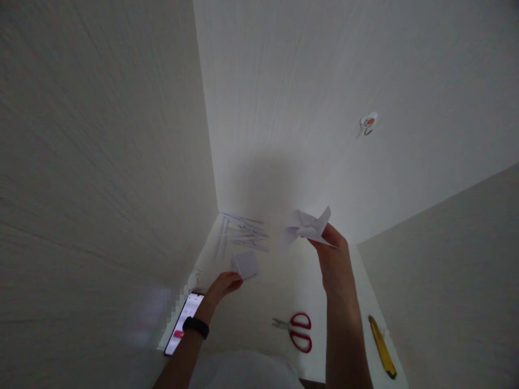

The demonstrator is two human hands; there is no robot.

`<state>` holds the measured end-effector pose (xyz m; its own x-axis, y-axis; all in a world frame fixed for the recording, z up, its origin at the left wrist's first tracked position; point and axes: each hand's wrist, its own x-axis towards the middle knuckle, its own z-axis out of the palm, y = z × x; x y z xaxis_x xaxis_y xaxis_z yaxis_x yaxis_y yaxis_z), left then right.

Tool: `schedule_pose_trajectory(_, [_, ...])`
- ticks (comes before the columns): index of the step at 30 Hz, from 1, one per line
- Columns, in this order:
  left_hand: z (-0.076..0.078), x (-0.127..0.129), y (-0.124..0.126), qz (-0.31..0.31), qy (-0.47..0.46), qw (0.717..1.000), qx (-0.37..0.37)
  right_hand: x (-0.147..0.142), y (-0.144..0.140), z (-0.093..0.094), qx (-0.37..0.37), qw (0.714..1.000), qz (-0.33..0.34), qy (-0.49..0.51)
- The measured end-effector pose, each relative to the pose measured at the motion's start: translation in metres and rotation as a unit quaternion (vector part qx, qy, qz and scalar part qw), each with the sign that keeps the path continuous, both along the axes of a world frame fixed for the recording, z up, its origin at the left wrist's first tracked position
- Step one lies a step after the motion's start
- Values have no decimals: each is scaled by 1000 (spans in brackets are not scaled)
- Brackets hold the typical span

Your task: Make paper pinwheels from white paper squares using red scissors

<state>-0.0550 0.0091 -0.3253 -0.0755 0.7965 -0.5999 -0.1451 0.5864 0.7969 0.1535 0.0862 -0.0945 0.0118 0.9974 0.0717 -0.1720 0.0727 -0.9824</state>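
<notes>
Raised on the right is a white paper pinwheel (pixel 307 229) with curled blades, and my right hand (pixel 334 259) is closed on it from its right side. On the left, my left hand (pixel 223 285) has its fingers closed at the lower corner of a small pile of white square papers (pixel 245 263). Whether it holds one sheet or several does not show. Just beyond the pile lie several thin paper strips or sticks (pixel 243 233) in a loose heap. A dark band (pixel 196 327) circles my left wrist.
Red-handled scissors (pixel 298 331) lie on the white table (pixel 259 308) between my arms, blades pointing left. A yellow utility knife (pixel 381 347) is at the right edge. A lit phone (pixel 184 324) lies beside my left forearm. Walls enclose the table, one bearing a hook (pixel 368 122).
</notes>
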Motion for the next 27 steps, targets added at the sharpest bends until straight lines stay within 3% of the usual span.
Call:
schedule_pose_trajectory(4, [21,18,6,-74,-48,996,19,5,5,-9,-14,1000,-18,4])
schedule_pose_trajectory(9, [61,31,6,-146,-64,985,71,7,11,-16,-30,999,-26,22])
schedule_pose_trajectory(12, [86,35,1,-162,-52,980,107,4,10,-13,-49,998,27,29])
schedule_pose_trajectory(18, [132,40,-11,-131,8,977,170,-11,2,-15,-100,976,191,11])
schedule_pose_trajectory(22, [148,48,-15,-137,60,970,191,-23,-3,-17,-111,964,243,8])
schedule_pose_trajectory(27, [150,60,-18,-164,132,952,222,-33,-12,-6,-107,954,279,-10])
